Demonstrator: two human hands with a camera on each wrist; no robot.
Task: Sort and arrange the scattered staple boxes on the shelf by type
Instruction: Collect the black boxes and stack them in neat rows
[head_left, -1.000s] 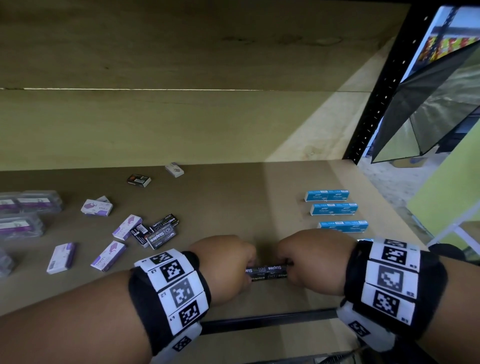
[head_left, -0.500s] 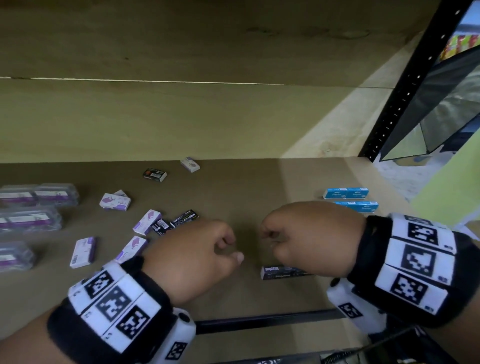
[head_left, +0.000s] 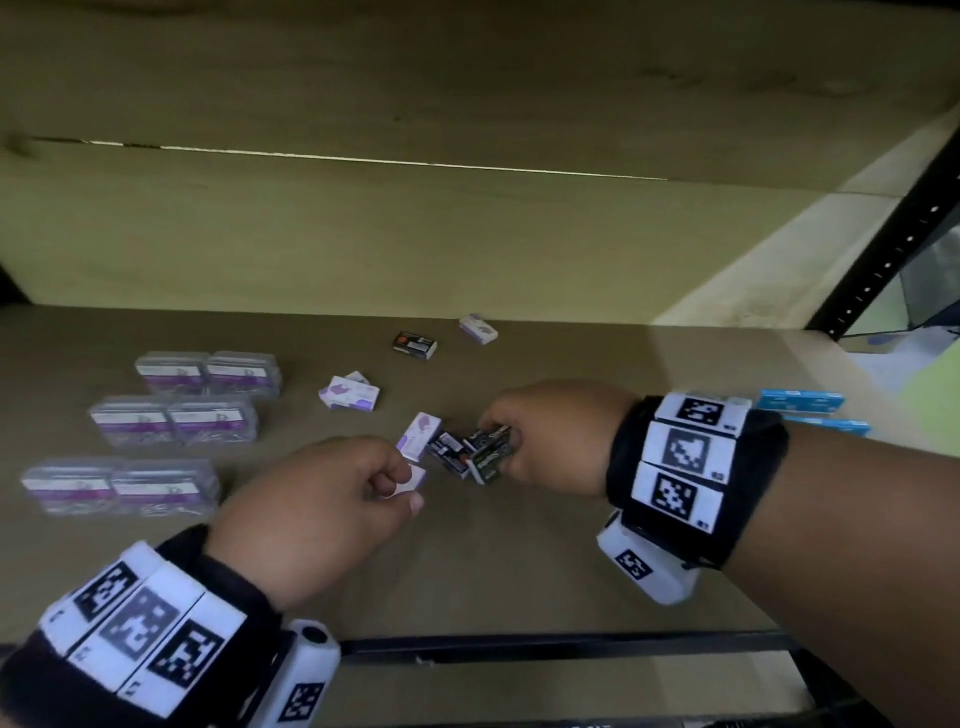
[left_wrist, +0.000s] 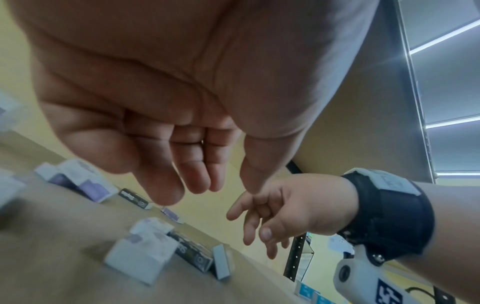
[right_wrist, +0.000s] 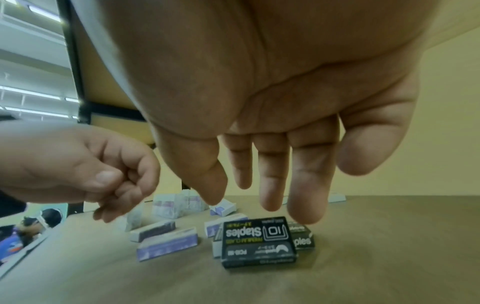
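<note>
Two black staple boxes (head_left: 488, 457) (right_wrist: 257, 242) lie in a small heap mid-shelf beside a purple-and-white box (head_left: 422, 436) (left_wrist: 141, 259). My right hand (head_left: 524, 436) (right_wrist: 259, 195) hovers right over the black boxes with straight fingers pointing down and holds nothing. My left hand (head_left: 384, 486) (left_wrist: 207, 181) is just to their left, loosely curled and empty, above another purple-and-white box (head_left: 413, 475). More purple boxes (head_left: 349, 397) and a third black box (head_left: 414, 345) lie farther back.
Clear plastic cases with purple labels (head_left: 174, 421) stand in paired rows at the left. Blue boxes (head_left: 800, 401) sit in a row at the right, partly behind my right wrist. A black rail (head_left: 561, 647) edges the shelf front, and a black upright (head_left: 883, 260) stands at the right.
Both hands let go of the black box they held near the front edge. They moved left and deeper onto the shelf, to the scattered heap. The view swung left with them.
</note>
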